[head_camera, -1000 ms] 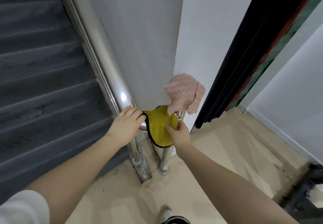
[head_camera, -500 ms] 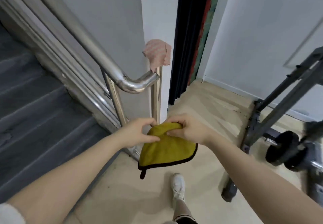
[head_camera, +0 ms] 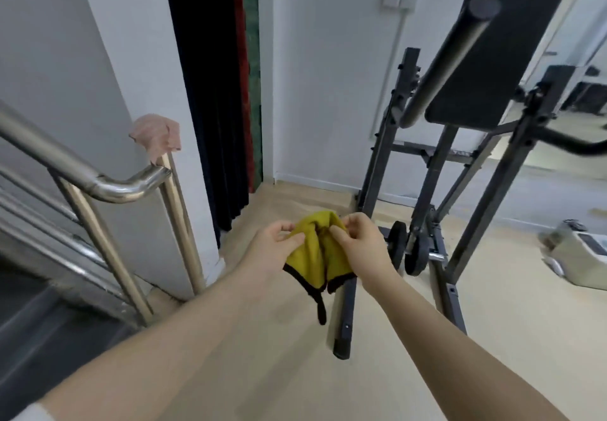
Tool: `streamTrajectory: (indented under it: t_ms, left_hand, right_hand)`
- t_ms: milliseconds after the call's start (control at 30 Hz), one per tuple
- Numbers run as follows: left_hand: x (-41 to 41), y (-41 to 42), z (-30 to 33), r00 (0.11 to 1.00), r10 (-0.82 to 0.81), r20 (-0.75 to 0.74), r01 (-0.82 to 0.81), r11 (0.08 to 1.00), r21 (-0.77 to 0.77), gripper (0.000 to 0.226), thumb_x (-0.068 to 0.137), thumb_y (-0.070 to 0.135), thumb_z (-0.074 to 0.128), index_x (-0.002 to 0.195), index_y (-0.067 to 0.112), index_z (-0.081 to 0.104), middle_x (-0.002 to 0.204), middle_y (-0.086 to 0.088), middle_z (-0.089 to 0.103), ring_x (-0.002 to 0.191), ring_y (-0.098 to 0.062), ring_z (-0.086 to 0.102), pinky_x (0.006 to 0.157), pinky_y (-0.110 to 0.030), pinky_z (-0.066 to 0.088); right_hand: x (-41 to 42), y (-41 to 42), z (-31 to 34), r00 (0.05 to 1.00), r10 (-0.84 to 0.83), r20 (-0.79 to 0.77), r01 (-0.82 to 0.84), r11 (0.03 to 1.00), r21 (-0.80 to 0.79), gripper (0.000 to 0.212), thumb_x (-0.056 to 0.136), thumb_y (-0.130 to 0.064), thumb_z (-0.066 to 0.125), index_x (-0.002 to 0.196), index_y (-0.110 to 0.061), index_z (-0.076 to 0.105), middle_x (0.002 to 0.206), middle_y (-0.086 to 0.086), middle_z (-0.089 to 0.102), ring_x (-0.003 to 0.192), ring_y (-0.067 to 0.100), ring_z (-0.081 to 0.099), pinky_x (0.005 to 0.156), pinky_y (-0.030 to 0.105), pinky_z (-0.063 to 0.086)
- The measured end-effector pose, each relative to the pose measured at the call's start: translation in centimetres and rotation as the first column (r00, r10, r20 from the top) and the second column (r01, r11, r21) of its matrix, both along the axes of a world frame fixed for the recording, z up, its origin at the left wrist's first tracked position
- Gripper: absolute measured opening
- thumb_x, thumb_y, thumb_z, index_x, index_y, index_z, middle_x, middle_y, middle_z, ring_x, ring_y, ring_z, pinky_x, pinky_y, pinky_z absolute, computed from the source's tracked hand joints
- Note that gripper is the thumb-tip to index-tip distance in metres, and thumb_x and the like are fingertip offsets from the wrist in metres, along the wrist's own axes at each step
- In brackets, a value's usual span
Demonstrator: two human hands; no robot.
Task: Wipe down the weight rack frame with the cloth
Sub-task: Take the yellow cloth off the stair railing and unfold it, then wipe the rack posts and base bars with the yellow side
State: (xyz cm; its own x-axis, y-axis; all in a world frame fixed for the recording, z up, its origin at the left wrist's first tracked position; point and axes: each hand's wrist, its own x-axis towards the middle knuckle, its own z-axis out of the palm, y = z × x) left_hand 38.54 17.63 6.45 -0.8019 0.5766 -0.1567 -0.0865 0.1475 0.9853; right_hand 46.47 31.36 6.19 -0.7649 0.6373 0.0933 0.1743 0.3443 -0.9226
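A yellow cloth (head_camera: pixel 314 259) with black edging hangs in front of me, bunched at its top. My left hand (head_camera: pixel 272 250) pinches its left side and my right hand (head_camera: pixel 356 243) pinches its right side, both at waist height over the floor. The dark grey weight rack frame (head_camera: pixel 381 154) stands just beyond to the right, with slanted uprights, a long floor bar and a black padded board (head_camera: pixel 492 59). Weight plates (head_camera: pixel 398 246) sit low on the frame behind my right hand. Neither hand touches the rack.
A steel stair handrail (head_camera: pixel 108 187) runs on the left, with a pink cloth (head_camera: pixel 157 133) draped on its post. Stairs drop away at lower left. A dark curtain (head_camera: pixel 213 92) hangs by the wall corner. A beige machine (head_camera: pixel 581 256) lies on the floor at right.
The yellow cloth has come off the handrail and both hands now hold it. The view has swung right from the stairs to the weight rack. The pink cloth stays on the post.
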Motion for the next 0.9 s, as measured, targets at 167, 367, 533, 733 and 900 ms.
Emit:
streamTrajectory:
  t_ms: [167,367,533,733,900]
  left_hand:
    - [9.9,7.0,2.5,0.976,-0.084,0.201,0.032,0.967,0.251,0.018,0.1,0.022,0.044,0.109,0.015,0.058,0.092,-0.002,0.072,0.08,-0.015,0.068,0.065,-0.028,0.054]
    - [18.3,14.5,4.9,0.943,-0.262,0.205,0.193,0.933,0.305,0.039,0.101,0.039,0.032,0.124,0.02,0.056,0.115,-0.005,0.068,0.104,-0.021,0.065,0.079,-0.029,0.053]
    - [18.8,18.1,5.8,0.944,-0.327,-0.051,0.329,0.912,0.247,0.043,0.091,0.049,0.03,0.123,0.03,0.053,0.121,0.0,0.065,0.113,-0.011,0.06,0.097,-0.026,0.043]
    - [11.9,24.1,6.6,0.864,-0.053,-0.501,0.06,0.998,-0.002,0.022,0.1,0.026,0.04,0.11,0.033,0.058,0.089,0.011,0.062,0.078,-0.006,0.056,0.071,-0.022,0.045]
    - [3.7,30.8,9.0,0.869,0.218,-0.445,-0.174,0.975,0.137,0.029,0.097,0.022,0.047,0.127,0.024,0.046,0.102,0.002,0.059,0.084,-0.014,0.06,0.082,-0.038,0.051]
  right_hand:
    - [9.9,4.3,1.5,0.987,0.092,-0.135,-0.099,0.994,-0.041,0.039,0.081,-0.027,0.069,0.116,-0.035,0.053,0.114,-0.012,0.059,0.109,0.01,0.056,0.092,0.032,0.049]
    - [18.0,11.6,2.4,0.97,0.238,-0.044,-0.205,0.906,0.37,0.091,0.062,-0.052,0.073,0.141,-0.024,0.037,0.135,-0.005,0.031,0.127,0.006,0.033,0.106,0.019,0.032]
    - [18.0,16.3,3.7,0.947,0.3,-0.117,-0.258,0.925,0.28,0.068,0.084,-0.007,0.066,0.137,-0.027,0.03,0.129,-0.012,0.046,0.117,-0.004,0.047,0.097,0.02,0.044]
    - [14.2,24.0,2.8,0.966,0.208,-0.154,-0.144,0.926,0.349,0.062,0.086,0.012,0.048,0.127,-0.035,0.04,0.107,-0.025,0.053,0.099,-0.011,0.052,0.085,0.007,0.042]
    - [6.9,31.8,5.0,0.986,0.109,-0.124,-0.069,0.955,0.287,0.045,0.097,-0.005,0.046,0.136,-0.025,0.04,0.11,-0.014,0.057,0.097,0.003,0.054,0.079,0.011,0.041]
